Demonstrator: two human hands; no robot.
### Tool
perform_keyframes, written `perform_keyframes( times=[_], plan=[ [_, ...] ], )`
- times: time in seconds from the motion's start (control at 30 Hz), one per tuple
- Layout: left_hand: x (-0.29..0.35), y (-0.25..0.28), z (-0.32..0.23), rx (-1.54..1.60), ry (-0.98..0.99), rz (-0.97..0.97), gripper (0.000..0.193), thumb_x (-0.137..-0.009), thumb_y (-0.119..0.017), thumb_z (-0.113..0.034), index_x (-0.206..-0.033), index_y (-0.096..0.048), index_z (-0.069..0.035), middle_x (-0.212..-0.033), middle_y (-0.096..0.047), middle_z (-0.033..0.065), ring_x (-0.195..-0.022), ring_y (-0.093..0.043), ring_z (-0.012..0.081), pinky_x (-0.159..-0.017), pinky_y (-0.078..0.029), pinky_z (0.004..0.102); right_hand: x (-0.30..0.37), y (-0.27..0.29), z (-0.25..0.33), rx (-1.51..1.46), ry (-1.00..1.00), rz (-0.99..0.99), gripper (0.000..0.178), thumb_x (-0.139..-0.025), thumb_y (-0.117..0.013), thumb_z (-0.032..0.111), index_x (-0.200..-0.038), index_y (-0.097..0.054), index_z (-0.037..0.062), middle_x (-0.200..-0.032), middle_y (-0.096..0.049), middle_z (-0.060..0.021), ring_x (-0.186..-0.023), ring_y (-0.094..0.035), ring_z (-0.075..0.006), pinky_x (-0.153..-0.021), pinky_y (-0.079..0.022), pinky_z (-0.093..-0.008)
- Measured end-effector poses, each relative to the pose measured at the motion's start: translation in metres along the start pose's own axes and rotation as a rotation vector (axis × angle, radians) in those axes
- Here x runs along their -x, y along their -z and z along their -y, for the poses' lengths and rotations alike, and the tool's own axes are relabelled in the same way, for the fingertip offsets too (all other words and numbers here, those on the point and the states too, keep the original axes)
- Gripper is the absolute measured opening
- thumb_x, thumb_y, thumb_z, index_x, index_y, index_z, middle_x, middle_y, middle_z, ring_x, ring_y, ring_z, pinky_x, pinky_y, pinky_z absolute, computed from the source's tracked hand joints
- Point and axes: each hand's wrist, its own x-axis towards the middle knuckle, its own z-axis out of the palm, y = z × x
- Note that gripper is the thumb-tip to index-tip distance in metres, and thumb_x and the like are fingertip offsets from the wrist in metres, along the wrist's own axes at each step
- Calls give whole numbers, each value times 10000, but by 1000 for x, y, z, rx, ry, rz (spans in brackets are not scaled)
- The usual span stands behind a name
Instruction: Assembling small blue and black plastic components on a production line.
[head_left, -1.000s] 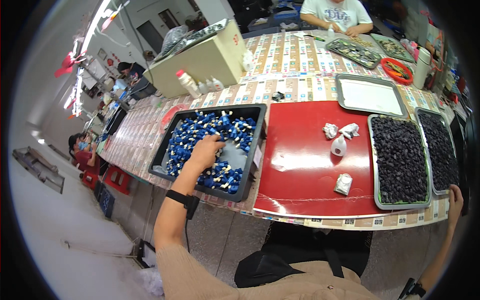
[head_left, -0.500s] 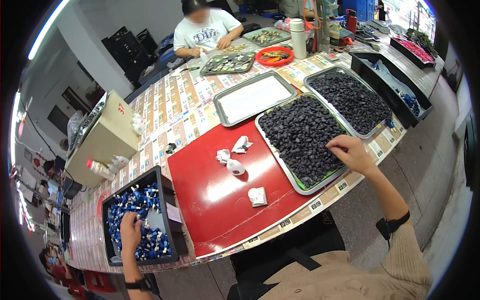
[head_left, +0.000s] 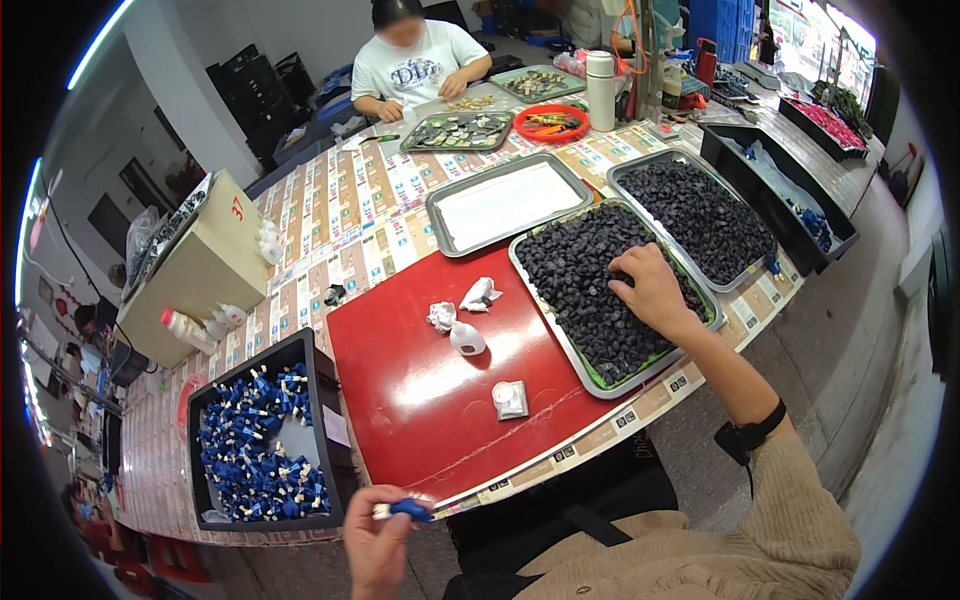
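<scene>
My left hand point(head_left: 374, 552) is closed around a small blue piece with a cream-coloured end point(head_left: 410, 511), just off the near edge of the red board point(head_left: 420, 400). Beside it on the left is a black bin point(head_left: 338, 462) of many similar blue-and-cream pieces point(head_left: 290, 490). My right hand point(head_left: 655, 292) reaches over a metal tray point(head_left: 556, 328) heaped with small black pieces point(head_left: 585, 290). Its fingers are bent together down among them; what they hold, if anything, is hidden.
On the board are a white bottle point(head_left: 467, 339), crumpled tissues point(head_left: 481, 294) and a small square block with a round white top point(head_left: 509, 399). Behind lies a white-lined tray point(head_left: 508, 204); another tray of black pieces point(head_left: 690, 210) sits right. A co-worker point(head_left: 420, 70) works across the table.
My left hand has come out of the black bin and moved right, toward me, carrying a blue piece. My right hand has moved left and lowered into the black pieces.
</scene>
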Motion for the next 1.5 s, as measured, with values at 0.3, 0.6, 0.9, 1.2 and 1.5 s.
perform_keyframes(
  times=[0.3, 0.6, 0.9, 1.2, 1.5],
  plan=[
    [-12, -52, 52, 355, 258, 46, 220, -885, -597, 0, -1090, -518, -2, -1002, -584, 140, -938, -629, 248, -815, -532, 348, 13, 4, 12, -100, 28, -58, 185, -754, -673, 3, -935, -656, 37, -898, -602, -86, -864, -586, -250, -765, -487, -337],
    [-25, -71, 71, 362, 399, 41, 310, -900, -585, -12, -1201, -514, -17, -1082, -592, 123, -1051, -612, 244, -923, -524, 355, 63, 17, 77, -984, -363, 376, 125, -810, -655, -44, -930, -663, -13, -973, -620, -33, -843, -591, -71, -725, -481, -200],
    [-25, -70, 75, 390, 370, 47, 261, -890, -604, -15, -1139, -530, -49, -1102, -577, 80, -1102, -591, 234, -939, -519, 358, 76, 6, 131, -1305, -510, 674, 194, -802, -700, -19, -991, -657, -17, -977, -641, -40, -860, -624, -97, -788, -514, -227],
    [-21, -65, 81, 423, 356, 30, 258, -894, -606, -25, -1137, -526, -58, -1088, -588, 71, -1112, -586, 227, -951, -507, 358, 80, -2, 131, -1347, -717, 690, 194, -807, -710, 15, -991, -658, -18, -945, -671, -62, -884, -641, -123, -811, -523, -253],
    [-21, -65, 81, 429, 366, 30, 261, -893, -609, -29, -1137, -519, -50, -1083, -590, 79, -1103, -589, 218, -954, -505, 349, 75, -5, 129, -1299, -736, 657, 196, -802, -712, 10, -990, -662, -18, -910, -675, -58, -832, -634, -107, -770, -523, -243]
  ],
)
